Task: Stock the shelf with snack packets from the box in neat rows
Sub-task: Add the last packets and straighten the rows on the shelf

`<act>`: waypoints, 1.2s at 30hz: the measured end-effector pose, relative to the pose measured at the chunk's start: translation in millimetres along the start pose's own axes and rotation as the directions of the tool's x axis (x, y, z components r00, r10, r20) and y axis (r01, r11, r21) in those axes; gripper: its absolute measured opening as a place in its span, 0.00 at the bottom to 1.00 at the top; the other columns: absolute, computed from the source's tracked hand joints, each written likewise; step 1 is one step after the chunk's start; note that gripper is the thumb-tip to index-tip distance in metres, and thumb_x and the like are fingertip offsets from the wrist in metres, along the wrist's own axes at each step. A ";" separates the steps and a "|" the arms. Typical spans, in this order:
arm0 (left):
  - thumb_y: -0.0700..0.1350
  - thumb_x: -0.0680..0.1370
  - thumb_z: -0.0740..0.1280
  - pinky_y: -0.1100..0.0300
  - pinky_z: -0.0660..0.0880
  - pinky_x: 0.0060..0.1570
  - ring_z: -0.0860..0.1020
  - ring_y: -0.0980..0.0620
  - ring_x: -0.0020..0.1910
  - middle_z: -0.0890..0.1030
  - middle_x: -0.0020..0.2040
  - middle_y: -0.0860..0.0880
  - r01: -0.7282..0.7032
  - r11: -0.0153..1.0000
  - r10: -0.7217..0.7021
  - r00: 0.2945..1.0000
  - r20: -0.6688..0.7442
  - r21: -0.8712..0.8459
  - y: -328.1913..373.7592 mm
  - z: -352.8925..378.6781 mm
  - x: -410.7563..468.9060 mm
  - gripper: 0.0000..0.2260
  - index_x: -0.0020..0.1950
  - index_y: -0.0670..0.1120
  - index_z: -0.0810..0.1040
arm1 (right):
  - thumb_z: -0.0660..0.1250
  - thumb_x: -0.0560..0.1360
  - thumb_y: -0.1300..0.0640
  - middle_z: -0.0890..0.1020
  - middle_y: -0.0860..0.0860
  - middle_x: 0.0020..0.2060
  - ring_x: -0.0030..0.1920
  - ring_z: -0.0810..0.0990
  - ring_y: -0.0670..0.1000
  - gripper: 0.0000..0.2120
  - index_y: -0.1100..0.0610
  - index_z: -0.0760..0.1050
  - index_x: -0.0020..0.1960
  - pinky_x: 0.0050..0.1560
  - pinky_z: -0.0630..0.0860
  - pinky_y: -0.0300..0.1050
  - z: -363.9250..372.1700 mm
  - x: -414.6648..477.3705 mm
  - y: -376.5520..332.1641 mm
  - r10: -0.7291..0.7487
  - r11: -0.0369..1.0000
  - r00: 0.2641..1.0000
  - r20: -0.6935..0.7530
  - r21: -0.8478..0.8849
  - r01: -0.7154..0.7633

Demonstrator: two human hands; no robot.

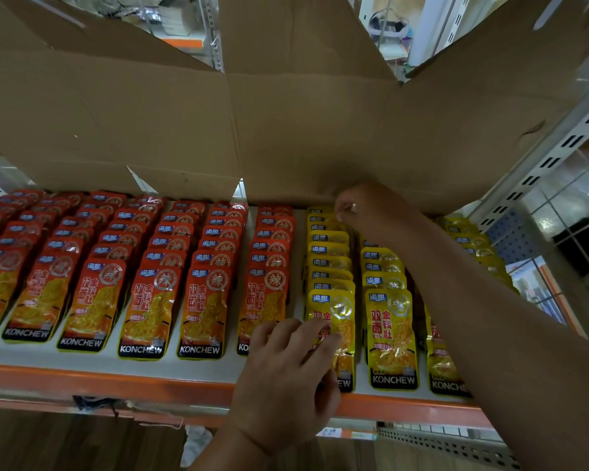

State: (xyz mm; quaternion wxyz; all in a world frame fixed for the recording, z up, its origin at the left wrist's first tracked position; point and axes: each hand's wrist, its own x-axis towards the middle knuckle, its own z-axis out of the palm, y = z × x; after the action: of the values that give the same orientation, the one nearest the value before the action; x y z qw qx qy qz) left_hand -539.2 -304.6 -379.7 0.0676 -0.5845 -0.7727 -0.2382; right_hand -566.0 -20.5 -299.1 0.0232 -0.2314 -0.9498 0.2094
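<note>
Snack packets lie shingled in rows on the shelf (198, 372), long axes running near to far, KONCHEW ends nearest.

Left: red packets (152, 309) fill seven rows. Centre: left hand (286, 375), fingers curled, pinches the front yellow packet (339, 331) of its row. Right: right hand (361, 205) reaches far, fingertips closed at that row's back end; what it holds cannot be told. Behind stands an opened cardboard box (286, 124); orange-edged white shelving, slotted upright (555, 158) at right.

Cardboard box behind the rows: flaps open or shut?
Open. The cardboard box has its flaps standing up and spread; its contents are hidden.
</note>
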 end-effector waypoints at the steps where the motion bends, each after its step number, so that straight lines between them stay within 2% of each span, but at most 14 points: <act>1: 0.53 0.73 0.70 0.47 0.72 0.57 0.77 0.47 0.59 0.80 0.65 0.50 0.002 1.000 -0.002 1.000 0.003 -0.001 -0.2 0.1 -0.8 0.21 0.65 0.51 0.83 | 0.65 0.80 0.55 0.79 0.43 0.41 0.39 0.76 0.42 0.07 0.48 0.80 0.46 0.37 0.67 0.40 -4.4 -3.4 1.8 0.014 1.000 1.000 -0.015 0.017 -0.013; 5: 0.53 0.73 0.70 0.47 0.71 0.58 0.77 0.46 0.59 0.80 0.65 0.49 0.005 1.000 -0.004 1.000 -0.008 0.010 -1.6 1.1 -0.7 0.21 0.65 0.50 0.83 | 0.67 0.79 0.53 0.78 0.43 0.39 0.41 0.78 0.45 0.04 0.48 0.80 0.48 0.38 0.67 0.42 -18.0 -17.1 2.9 0.070 0.997 0.998 -0.001 0.019 -0.070; 7: 0.52 0.73 0.70 0.47 0.71 0.57 0.78 0.46 0.58 0.81 0.64 0.49 0.002 1.000 -0.002 1.000 -0.025 0.012 -0.8 1.6 -0.6 0.20 0.64 0.50 0.84 | 0.66 0.80 0.53 0.80 0.46 0.41 0.43 0.79 0.48 0.06 0.49 0.82 0.48 0.40 0.70 0.43 -21.4 -25.4 -3.4 0.069 0.997 0.997 0.023 -0.024 -0.069; 9: 0.51 0.73 0.70 0.47 0.71 0.57 0.78 0.45 0.57 0.81 0.64 0.48 0.000 1.000 0.001 1.000 -0.029 0.017 -0.2 1.7 -0.8 0.20 0.64 0.49 0.84 | 0.65 0.80 0.54 0.82 0.49 0.44 0.45 0.80 0.50 0.08 0.52 0.83 0.49 0.42 0.73 0.44 -21.6 -34.6 -11.9 0.024 0.997 0.998 0.060 -0.077 -0.019; 11: 0.51 0.73 0.70 0.47 0.71 0.57 0.78 0.45 0.57 0.81 0.64 0.48 0.001 1.000 -0.001 1.000 -0.024 0.023 0.3 0.9 -1.0 0.19 0.64 0.49 0.83 | 0.66 0.79 0.53 0.82 0.48 0.44 0.46 0.81 0.50 0.07 0.51 0.83 0.49 0.42 0.72 0.43 -17.5 -44.3 -20.3 -0.021 0.993 0.994 0.110 -0.113 0.034; 16: 0.51 0.74 0.69 0.46 0.71 0.56 0.78 0.45 0.57 0.81 0.64 0.48 0.007 1.000 -0.007 1.000 -0.026 0.028 0.1 0.4 -0.4 0.19 0.64 0.49 0.83 | 0.71 0.77 0.51 0.82 0.45 0.40 0.40 0.78 0.44 0.04 0.51 0.83 0.45 0.34 0.66 0.39 -6.1 -59.5 -35.1 -0.059 0.980 0.960 0.272 -0.169 0.108; 18: 0.51 0.74 0.69 0.46 0.71 0.56 0.78 0.44 0.57 0.81 0.64 0.48 0.008 1.000 -0.007 0.999 -0.032 0.030 -0.1 0.6 -0.1 0.19 0.64 0.49 0.83 | 0.71 0.77 0.52 0.82 0.46 0.40 0.41 0.78 0.45 0.04 0.51 0.82 0.45 0.34 0.66 0.39 -3.2 -62.0 -38.2 -0.061 0.974 0.947 0.314 -0.189 0.126; 21: 0.51 0.74 0.69 0.47 0.71 0.56 0.79 0.44 0.56 0.81 0.64 0.48 0.001 0.999 0.000 0.999 -0.047 0.035 0.7 1.1 -0.1 0.18 0.63 0.49 0.84 | 0.72 0.76 0.51 0.83 0.48 0.42 0.44 0.80 0.48 0.05 0.52 0.83 0.46 0.38 0.69 0.41 1.9 -62.9 -40.6 -0.049 0.967 0.944 0.327 -0.220 0.126; 25: 0.51 0.75 0.69 0.48 0.69 0.56 0.79 0.45 0.56 0.81 0.64 0.48 -0.006 0.999 0.008 0.998 -0.056 0.043 1.0 1.5 -0.1 0.17 0.62 0.49 0.84 | 0.71 0.77 0.53 0.82 0.49 0.37 0.37 0.78 0.47 0.05 0.54 0.83 0.45 0.33 0.67 0.39 4.9 -62.9 -43.1 -0.017 0.965 0.947 0.320 -0.243 0.099; 29: 0.50 0.74 0.69 0.48 0.69 0.56 0.78 0.45 0.56 0.81 0.63 0.48 -0.009 0.999 0.012 0.998 -0.060 0.047 0.9 1.8 -0.2 0.17 0.62 0.49 0.84 | 0.68 0.78 0.57 0.83 0.52 0.42 0.44 0.81 0.51 0.05 0.56 0.83 0.48 0.32 0.65 0.39 7.8 -62.4 -45.0 -0.036 0.956 0.948 0.318 -0.266 0.125; 36: 0.50 0.75 0.69 0.48 0.68 0.57 0.78 0.45 0.56 0.81 0.63 0.48 -0.005 0.999 0.008 0.999 -0.052 0.049 1.0 1.0 -0.1 0.17 0.62 0.49 0.84 | 0.67 0.79 0.58 0.82 0.52 0.41 0.42 0.80 0.50 0.06 0.56 0.83 0.48 0.32 0.64 0.39 8.8 -61.8 -43.6 -0.045 0.957 0.948 0.314 -0.259 0.132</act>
State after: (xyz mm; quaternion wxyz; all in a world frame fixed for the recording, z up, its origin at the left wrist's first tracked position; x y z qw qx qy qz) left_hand -538.0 -304.0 -380.4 0.1025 -0.5788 -0.7743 -0.2342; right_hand -530.9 -86.8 -286.1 -0.1466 -0.1541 -0.9713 0.1064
